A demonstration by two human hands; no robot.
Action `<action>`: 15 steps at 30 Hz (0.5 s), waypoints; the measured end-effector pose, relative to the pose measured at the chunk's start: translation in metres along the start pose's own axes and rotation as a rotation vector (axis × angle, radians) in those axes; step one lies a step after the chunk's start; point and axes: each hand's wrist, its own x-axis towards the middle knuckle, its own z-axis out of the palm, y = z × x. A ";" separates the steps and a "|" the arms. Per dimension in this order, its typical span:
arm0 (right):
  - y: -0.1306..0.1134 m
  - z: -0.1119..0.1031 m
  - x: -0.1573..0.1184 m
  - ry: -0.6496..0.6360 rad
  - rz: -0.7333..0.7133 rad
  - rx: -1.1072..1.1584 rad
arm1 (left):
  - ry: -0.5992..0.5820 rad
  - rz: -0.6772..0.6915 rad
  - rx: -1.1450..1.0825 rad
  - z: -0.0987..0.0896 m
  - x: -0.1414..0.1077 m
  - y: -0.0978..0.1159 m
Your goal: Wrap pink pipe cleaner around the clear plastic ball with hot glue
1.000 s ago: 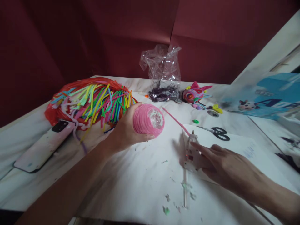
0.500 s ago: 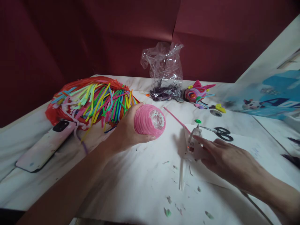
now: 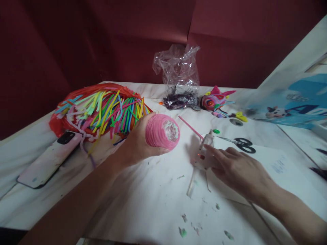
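Just right of the pipe cleaners (image 3: 108,110), gripping the pink ribbed form (image 3: 157,132) in the left hand (image 3: 138,141). Farther right, past the pink stem (image 3: 190,126), holding the glue gun (image 3: 202,161) in the right hand (image 3: 236,166); might snag or smear that stem if swung leftward.

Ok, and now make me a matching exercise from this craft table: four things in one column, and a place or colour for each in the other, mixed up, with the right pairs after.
Things:
1. Hot glue gun
2. Scissors
3. Pink fuzzy-wrapped form
4. Smartphone

Places and colours:
A. In the left hand
B. Pastel back, next to the red plastic bag
C. In the right hand
D. Black handles

Right pairs: 1-C, 2-D, 3-A, 4-B.
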 end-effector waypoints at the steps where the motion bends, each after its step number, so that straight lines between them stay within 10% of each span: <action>1: 0.004 -0.005 -0.003 -0.001 0.000 -0.001 | -0.002 0.008 0.005 0.000 0.000 0.000; 15: -0.021 0.008 0.005 0.028 -0.019 0.091 | 0.013 0.018 0.009 0.001 0.000 0.003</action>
